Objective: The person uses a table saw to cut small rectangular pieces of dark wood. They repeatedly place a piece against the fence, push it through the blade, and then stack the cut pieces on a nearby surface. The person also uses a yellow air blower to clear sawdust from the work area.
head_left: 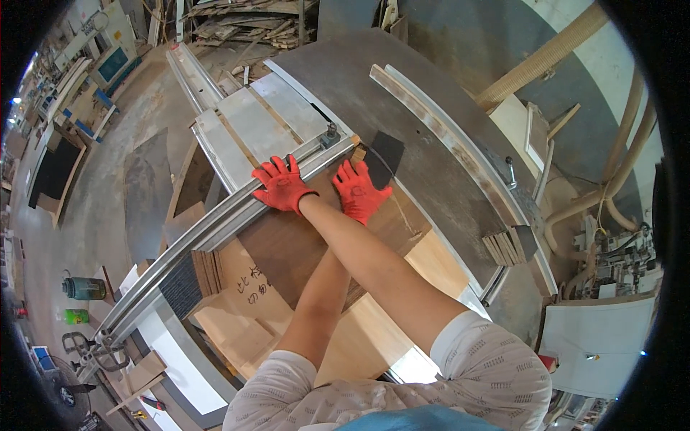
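Observation:
My forearms cross, the right one above the left. My right hand [284, 185], in a red glove, lies across the long metal fence [237, 208] with its fingers spread. My left hand [359, 192], also red-gloved, rests with fingers apart on a brown wooden board [277, 244], beside the saw line. The board lies against the near side of the fence. Just beyond my left hand is a dark flat piece [386, 152] on the saw table [431, 165]. Part of the board is hidden under my arms.
A rail-like guide [445, 136] runs along the table's right part. Small wood blocks [505, 246] stand near its end. Left of me are stacked brown strips [208, 273], a marked cardboard-coloured panel [248, 287] and a dark bottle [85, 288]. Hoses [543, 61] hang at right.

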Tool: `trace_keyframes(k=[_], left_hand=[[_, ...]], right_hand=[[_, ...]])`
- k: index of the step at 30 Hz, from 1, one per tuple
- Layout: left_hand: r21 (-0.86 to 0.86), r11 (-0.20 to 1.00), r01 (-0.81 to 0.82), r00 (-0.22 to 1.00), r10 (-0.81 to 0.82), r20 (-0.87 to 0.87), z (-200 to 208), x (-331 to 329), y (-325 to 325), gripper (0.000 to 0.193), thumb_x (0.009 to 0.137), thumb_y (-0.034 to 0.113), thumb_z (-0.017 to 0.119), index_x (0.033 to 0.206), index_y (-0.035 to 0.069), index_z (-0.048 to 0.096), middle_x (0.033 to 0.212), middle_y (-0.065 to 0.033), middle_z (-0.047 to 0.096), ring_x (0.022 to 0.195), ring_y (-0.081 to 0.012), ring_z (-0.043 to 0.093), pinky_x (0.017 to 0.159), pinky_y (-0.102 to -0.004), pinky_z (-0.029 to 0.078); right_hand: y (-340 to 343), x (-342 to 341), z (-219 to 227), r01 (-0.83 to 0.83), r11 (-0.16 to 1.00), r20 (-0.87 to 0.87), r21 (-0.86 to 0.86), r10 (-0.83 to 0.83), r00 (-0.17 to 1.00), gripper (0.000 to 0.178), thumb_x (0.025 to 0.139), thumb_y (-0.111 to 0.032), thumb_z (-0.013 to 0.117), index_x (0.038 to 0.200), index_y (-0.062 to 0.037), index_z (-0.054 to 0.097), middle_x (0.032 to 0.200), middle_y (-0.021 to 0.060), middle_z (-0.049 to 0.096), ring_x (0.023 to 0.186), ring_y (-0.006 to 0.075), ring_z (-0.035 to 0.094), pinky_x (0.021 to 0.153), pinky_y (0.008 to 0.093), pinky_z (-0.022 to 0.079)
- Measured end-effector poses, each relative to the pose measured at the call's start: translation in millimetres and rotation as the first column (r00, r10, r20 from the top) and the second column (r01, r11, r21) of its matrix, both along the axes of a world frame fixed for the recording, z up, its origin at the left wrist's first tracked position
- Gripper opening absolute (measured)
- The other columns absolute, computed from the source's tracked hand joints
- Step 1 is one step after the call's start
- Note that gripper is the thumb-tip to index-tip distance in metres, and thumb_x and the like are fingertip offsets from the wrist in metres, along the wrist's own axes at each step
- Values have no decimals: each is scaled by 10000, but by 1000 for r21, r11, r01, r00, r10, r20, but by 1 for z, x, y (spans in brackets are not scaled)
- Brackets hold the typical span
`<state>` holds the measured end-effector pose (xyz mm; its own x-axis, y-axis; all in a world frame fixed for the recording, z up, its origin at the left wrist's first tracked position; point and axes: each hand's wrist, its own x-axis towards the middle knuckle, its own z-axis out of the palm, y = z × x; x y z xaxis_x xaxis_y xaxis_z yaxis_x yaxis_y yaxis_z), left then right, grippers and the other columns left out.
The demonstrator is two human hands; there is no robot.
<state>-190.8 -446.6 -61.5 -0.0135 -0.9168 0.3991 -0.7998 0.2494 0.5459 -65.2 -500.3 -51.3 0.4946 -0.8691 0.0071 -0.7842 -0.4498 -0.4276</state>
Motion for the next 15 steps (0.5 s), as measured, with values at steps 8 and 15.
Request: trace_keyframes(k=[8, 15], left_hand=[[20, 1000, -6, 1000, 6, -20, 0, -1, 1, 905, 606, 566, 890, 1266, 63, 529, 1370, -259, 528, 1347, -433, 442, 1101, -590, 321], [28, 1000, -8, 1000, 7, 5, 0, -7, 2, 948, 608, 573, 896, 1308, 51, 527, 1420, -267, 514, 1365, -432, 434, 1114, -590, 313]], right_hand=[[3, 1, -2, -3, 999, -2, -33, 3, 1000, 670, 983, -602, 556, 1528, -217, 509, 1632, 93, 423, 1569, 381, 270, 1256, 693, 48], [4, -3, -1, 23, 995, 12, -94, -22, 1000, 655, 988, -553, 581, 1530, -191, 514, 1605, 115, 446, 1560, 381, 276, 1256, 695, 68]])
